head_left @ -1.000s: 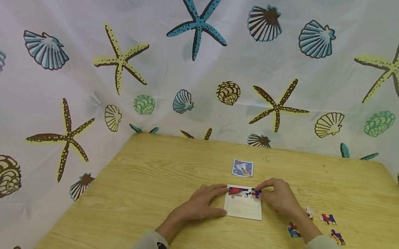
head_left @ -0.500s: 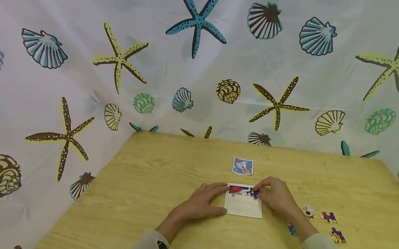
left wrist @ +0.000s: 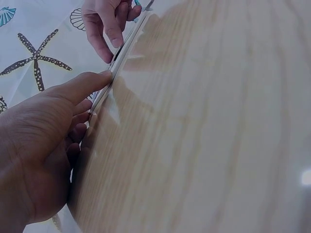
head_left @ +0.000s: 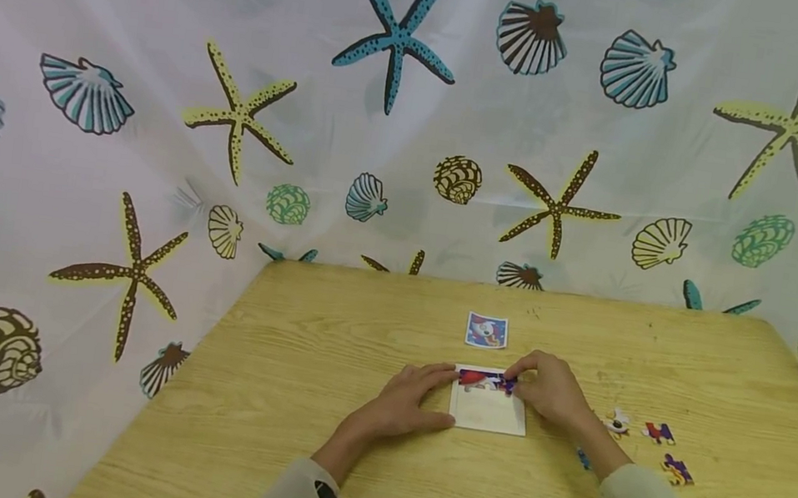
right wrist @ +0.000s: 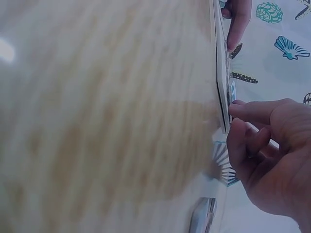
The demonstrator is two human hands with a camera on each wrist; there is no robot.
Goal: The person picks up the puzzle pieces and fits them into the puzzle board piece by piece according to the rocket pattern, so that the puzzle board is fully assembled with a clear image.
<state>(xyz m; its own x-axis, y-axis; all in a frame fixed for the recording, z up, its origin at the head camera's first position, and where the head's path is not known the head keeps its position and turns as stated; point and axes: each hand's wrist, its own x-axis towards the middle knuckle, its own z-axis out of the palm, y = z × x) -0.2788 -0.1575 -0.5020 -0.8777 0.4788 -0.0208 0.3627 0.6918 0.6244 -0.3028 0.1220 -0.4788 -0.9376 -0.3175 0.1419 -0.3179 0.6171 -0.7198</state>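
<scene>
A small white-framed jigsaw tray (head_left: 489, 416) lies on the wooden table in the head view, its pale inside bare below the top row. Along that row sit red, white and purple pieces (head_left: 474, 378). My left hand (head_left: 403, 405) rests at the tray's left side, index finger at the upper corner and thumb near the lower one. At the upper right corner, the thumb and index finger of my right hand (head_left: 551, 391) pinch a purple puzzle piece (head_left: 507, 388), which they partly hide. Seen from the right wrist, these fingertips (right wrist: 236, 110) meet the tray's edge.
Several loose puzzle pieces (head_left: 659, 433) lie to the right, one partly behind the right forearm. Above the tray is a small picture card (head_left: 486, 331) with a white character in a red hat. A curtain (head_left: 412, 150) printed with shells and starfish hangs behind the table (head_left: 328, 324).
The right hand has shifted slightly left with the piece, which now sits closer against the top row. My left hand keeps its place on the tray. The head view has tipped a little.
</scene>
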